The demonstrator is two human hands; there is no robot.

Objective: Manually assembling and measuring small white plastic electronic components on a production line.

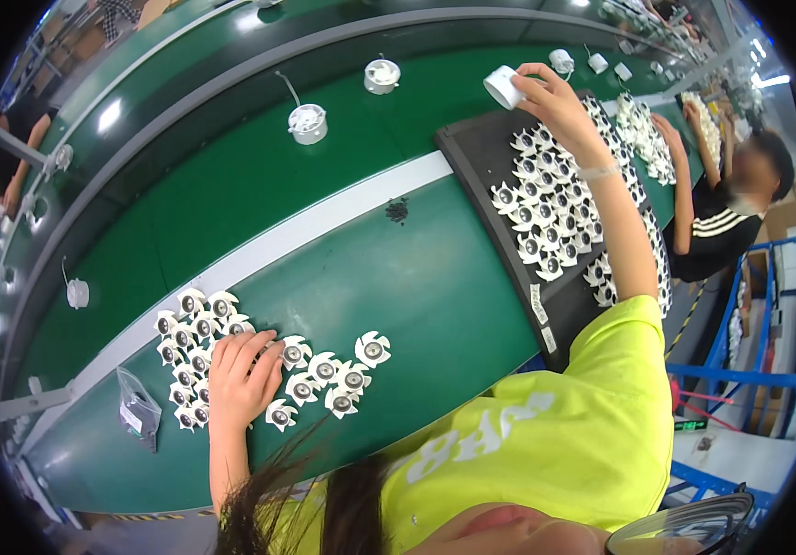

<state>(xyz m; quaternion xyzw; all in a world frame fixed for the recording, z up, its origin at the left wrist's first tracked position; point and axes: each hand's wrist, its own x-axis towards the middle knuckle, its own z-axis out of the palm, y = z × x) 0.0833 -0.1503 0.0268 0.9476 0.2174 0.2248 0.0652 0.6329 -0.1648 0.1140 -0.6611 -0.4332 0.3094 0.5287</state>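
Note:
Raised over the conveyor at the far right, my right hand grips a white cylindrical housing by its rim, with its side turned toward me. My left hand lies on the green worktable among small white fan wheels with dark, round hubs. Its fingers are stretched and slightly apart, with the tips over some of the wheels; whatever lies under the palm is hidden. More fan wheels form a cluster at the left of this hand, and several sit loosely to its right.
A black tray full of fan wheels stands at right. White housings with wires rest on the green conveyor. A small pile of black bits and a clear plastic bag lie on the table. A co-worker sits beyond the tray.

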